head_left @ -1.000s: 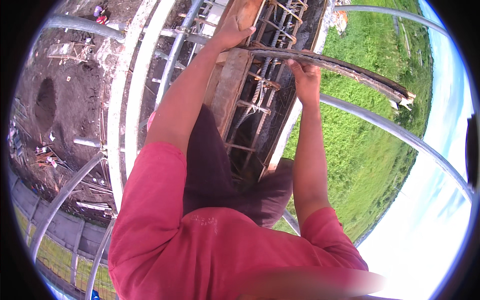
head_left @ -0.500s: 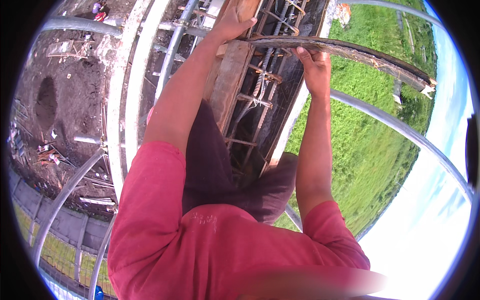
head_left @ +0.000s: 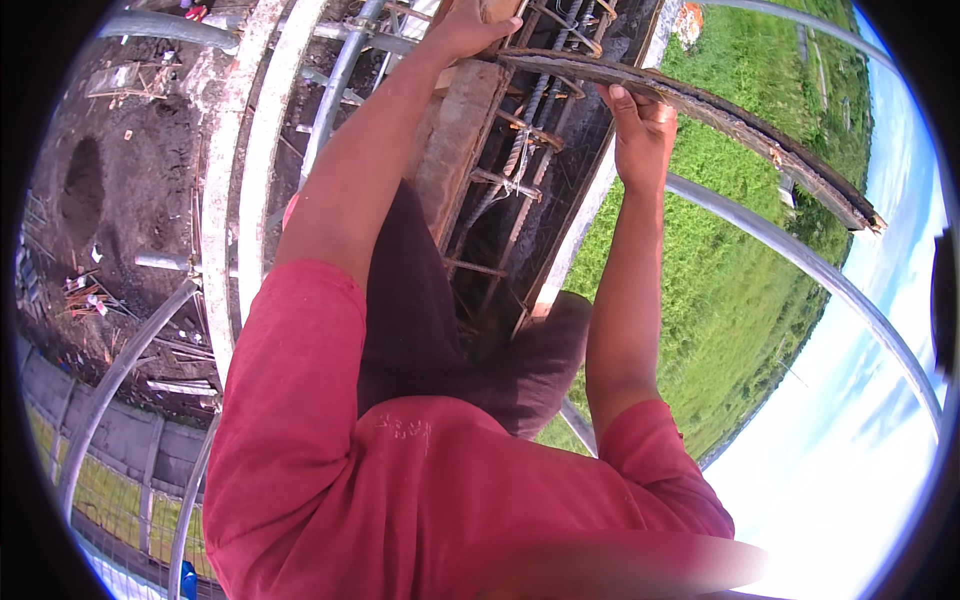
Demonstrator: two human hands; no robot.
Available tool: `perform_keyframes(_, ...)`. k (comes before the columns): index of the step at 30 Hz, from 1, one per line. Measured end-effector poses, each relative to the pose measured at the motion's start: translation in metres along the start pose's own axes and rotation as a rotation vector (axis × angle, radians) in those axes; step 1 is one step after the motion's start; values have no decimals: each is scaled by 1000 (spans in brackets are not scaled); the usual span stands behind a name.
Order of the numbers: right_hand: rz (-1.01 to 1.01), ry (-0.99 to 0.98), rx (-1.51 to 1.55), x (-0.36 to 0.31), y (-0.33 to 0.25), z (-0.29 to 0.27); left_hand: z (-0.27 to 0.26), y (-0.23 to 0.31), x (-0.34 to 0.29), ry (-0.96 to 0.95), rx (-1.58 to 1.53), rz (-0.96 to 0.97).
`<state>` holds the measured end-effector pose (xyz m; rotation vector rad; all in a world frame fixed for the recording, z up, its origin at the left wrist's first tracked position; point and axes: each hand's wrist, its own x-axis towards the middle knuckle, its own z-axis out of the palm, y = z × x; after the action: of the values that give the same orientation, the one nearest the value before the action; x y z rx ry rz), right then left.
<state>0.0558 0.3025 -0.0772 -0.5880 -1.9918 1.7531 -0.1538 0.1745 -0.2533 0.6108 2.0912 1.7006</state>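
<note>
My right hand (head_left: 645, 128) grips a long, dark, rough-edged wooden strip (head_left: 730, 108) from below, thumb showing on its near side. The strip lies across a narrow trough-like form, its left end against the form's wooden board (head_left: 452, 140) and its splintered right end out over the grass. Higher up, my left hand (head_left: 470, 32) holds that board, thumb stretched over it and fingertips partly hidden. Inside the form runs a cage of steel rebar (head_left: 520, 150) tied with wire. My legs (head_left: 430, 330) straddle the form.
Curved metal pipes (head_left: 800, 250) pass on the right, above green grass far below. White-stained rails (head_left: 262, 150) and a scaffold pipe (head_left: 335, 90) stand left. Beneath them lies dark ground (head_left: 140, 220) with scattered wood scraps. A grey wall (head_left: 110, 430) runs at lower left.
The wooden strip's right end has swung down and slightly right, with my right hand shifting a little right. My left hand stays on the board. The view has shifted slightly.
</note>
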Motion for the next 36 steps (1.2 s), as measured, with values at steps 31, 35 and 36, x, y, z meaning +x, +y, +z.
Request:
perform_keyframes(31,32,115,-124,-15,5,2,-1,6,2,-188,-30,-207)
perform_keyframes(35,63,297,-21,-50,-10,-8,-3,14,-1,-77,-46,-248)
perform_keyframes(36,93,308,-26,-65,-11,-9,-1,19,-4,-68,61,-250)
